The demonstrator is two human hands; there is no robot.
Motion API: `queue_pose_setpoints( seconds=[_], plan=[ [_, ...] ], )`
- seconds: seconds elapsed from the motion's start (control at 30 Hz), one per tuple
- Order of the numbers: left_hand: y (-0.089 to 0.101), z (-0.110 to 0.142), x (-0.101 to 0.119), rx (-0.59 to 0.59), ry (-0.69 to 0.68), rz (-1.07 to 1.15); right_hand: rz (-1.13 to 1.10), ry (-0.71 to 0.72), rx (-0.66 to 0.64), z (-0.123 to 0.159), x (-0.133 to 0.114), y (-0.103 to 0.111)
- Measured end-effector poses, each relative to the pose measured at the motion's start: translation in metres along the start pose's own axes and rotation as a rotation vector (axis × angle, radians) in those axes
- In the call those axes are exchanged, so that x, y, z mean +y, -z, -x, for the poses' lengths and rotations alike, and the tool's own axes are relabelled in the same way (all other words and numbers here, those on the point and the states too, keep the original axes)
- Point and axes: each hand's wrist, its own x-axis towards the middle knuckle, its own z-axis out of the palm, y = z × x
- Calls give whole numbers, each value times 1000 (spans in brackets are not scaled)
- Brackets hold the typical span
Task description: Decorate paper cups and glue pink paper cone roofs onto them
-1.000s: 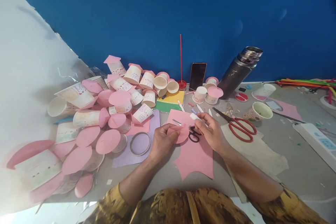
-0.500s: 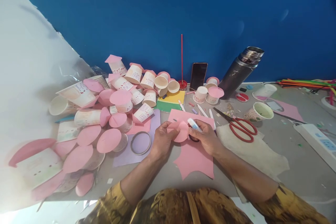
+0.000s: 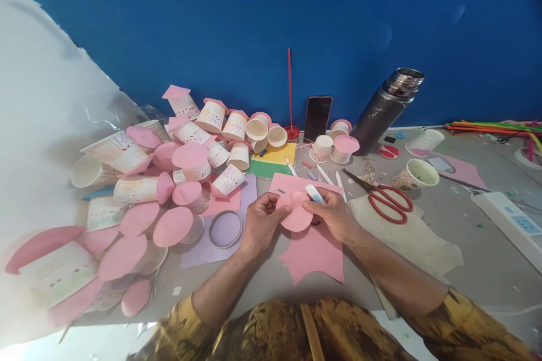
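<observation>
Between my two hands is a pink paper circle (image 3: 296, 215), its upper part slightly creased or overlapped. My left hand (image 3: 263, 220) pinches its left edge between thumb and fingers. My right hand (image 3: 336, 217) has its thumb on the right edge and also keeps a small white tube with a blue label (image 3: 315, 194), possibly glue, among its fingers. Under the hands lies a pink sheet (image 3: 315, 256) with curved cut-outs along its lower left side. A dark object beneath my right hand is mostly hidden.
Many paper cups with pink paper tops (image 3: 190, 161) crowd the left. A tape ring (image 3: 226, 229) lies on purple paper (image 3: 249, 197). Red-handled scissors (image 3: 389, 203), a cloth-like beige sheet (image 3: 406, 237), a patterned cup (image 3: 417, 176), a dark flask (image 3: 381, 115) and a power strip (image 3: 512, 220) are right.
The pink circle has turned flatter toward me, showing more of its face, and my right thumb has come onto its edge. The whole view has shifted slightly.
</observation>
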Motion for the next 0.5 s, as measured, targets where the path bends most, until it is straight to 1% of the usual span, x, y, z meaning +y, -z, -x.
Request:
queue_pose_setpoints(
  seconds=[0.07, 0.17, 0.3, 0.4, 0.5],
  plan=[
    [0, 0, -1, 14, -30, -37, 21, 12, -9, 1, -3, -1],
    [1, 1, -1, 4, -67, -88, 55, 19, -26, 3, -6, -2],
    [0, 3, -1, 15, -90, -127, 85, 10, -27, 4, -9, -4],
    [0, 3, 1, 25, -70, -118, 151, 15, -35, 4, -11, -4],
    [2, 1, 3, 4, -16, -106, 255, 38, -68, 4, -14, -2]
  ],
)
